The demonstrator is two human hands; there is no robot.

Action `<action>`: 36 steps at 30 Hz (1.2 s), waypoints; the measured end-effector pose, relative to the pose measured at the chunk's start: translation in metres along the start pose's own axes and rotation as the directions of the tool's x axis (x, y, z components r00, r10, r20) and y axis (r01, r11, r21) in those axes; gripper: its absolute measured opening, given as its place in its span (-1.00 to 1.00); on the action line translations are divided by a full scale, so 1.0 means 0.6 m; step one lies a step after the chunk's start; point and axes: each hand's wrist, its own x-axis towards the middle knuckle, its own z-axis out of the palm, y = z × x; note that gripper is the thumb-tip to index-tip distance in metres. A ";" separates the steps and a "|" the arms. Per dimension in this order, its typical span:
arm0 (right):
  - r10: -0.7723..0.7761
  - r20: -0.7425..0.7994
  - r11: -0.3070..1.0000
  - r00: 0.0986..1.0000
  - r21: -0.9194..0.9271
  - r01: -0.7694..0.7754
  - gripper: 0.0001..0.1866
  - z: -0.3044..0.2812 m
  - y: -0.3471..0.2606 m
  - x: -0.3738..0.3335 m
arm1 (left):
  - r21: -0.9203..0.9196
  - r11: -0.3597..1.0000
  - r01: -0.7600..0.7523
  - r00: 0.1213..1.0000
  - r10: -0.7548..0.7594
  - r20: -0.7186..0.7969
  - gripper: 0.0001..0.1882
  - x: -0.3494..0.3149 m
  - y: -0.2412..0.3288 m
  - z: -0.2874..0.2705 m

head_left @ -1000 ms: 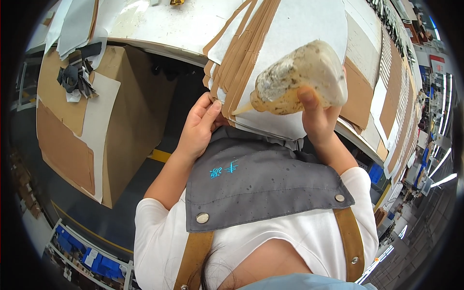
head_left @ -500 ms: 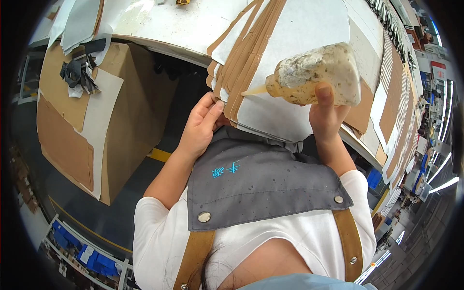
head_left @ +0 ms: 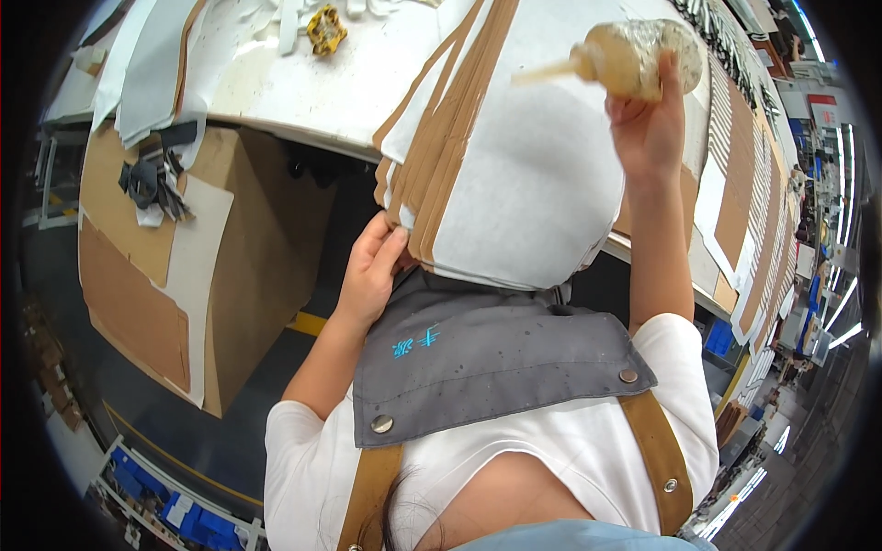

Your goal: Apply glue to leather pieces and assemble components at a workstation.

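Observation:
A fanned stack of sheets (head_left: 533,193), white on their faces with brown strips along the left edges, overhangs the table's near edge. My left hand (head_left: 372,266) pinches the stack's lower left corner between thumb and fingers. Raised over the right part of the stack, my right hand (head_left: 650,133) is wrapped round a stained, translucent squeeze bottle (head_left: 643,60). The bottle lies nearly level, its long pale nozzle pointing left, apart from the sheets. Glossy wet-looking lines run along some of the brown strips.
A large cardboard box (head_left: 266,248) stands left of my left arm, with dark scraps (head_left: 152,184) and brown pieces on top. On the white table (head_left: 322,106) lie a yellow-and-black lump (head_left: 327,30) and white strips. Rows of brown and white strips (head_left: 749,202) line the right side.
My right hand has carried the bottle up and away, lifting its nozzle off the brown strips. My left hand still pinches the corner, slightly lower in view.

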 end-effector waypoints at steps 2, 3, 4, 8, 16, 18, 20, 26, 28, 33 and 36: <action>-0.101 -0.031 0.989 0.994 -0.109 0.097 -0.63 -0.013 -0.018 0.048 | 0.073 0.997 -0.017 0.999 0.019 -0.028 -0.85 0.003 0.000 -0.001; -0.178 -0.036 0.966 0.983 -0.199 0.168 -0.63 -0.026 -0.023 0.078 | 0.084 0.996 0.001 1.000 0.001 -0.027 -0.84 0.003 -0.006 -0.010; -0.247 -0.035 0.933 0.968 -0.280 0.228 -0.62 -0.033 -0.027 0.099 | 0.093 0.996 -0.010 1.000 0.012 -0.015 -0.84 0.002 -0.006 -0.010; -0.482 -0.030 0.835 0.876 -0.319 0.449 -0.58 -0.003 -0.033 0.173 | 0.142 0.989 -0.036 0.999 0.037 -0.005 -0.80 0.000 -0.017 -0.027; -0.407 0.140 0.777 0.903 -0.466 0.423 -0.63 -0.021 -0.025 0.297 | 0.130 0.992 0.000 1.000 -0.002 0.014 -0.70 0.001 -0.028 -0.047; -0.446 0.123 0.771 0.886 -0.449 0.450 -0.67 -0.019 -0.016 0.316 | 0.140 0.990 0.018 1.000 -0.017 -0.011 -0.69 0.001 -0.031 -0.051; -0.445 0.111 0.772 0.889 -0.456 0.443 -0.68 -0.020 -0.012 0.330 | 0.138 0.990 0.019 1.000 -0.019 0.000 -0.69 0.000 -0.030 -0.052; -0.449 0.162 0.764 0.879 -0.441 0.471 -0.70 -0.015 -0.008 0.347 | 0.136 0.988 0.066 0.998 -0.062 -0.034 -0.68 -0.003 -0.033 -0.056; -0.458 0.167 0.757 0.873 -0.442 0.481 -0.69 -0.016 -0.005 0.352 | 0.118 0.990 0.079 0.997 -0.075 -0.033 -0.68 -0.004 -0.033 -0.057; -0.445 0.185 0.752 0.876 -0.454 0.478 -0.70 -0.020 -0.003 0.358 | 0.111 0.991 0.077 0.996 -0.071 -0.058 -0.67 -0.004 -0.031 -0.048; -0.369 0.145 0.782 0.918 -0.485 0.392 -0.70 -0.021 -0.005 0.348 | 0.113 0.991 0.072 0.996 -0.066 -0.054 -0.67 -0.004 -0.029 -0.046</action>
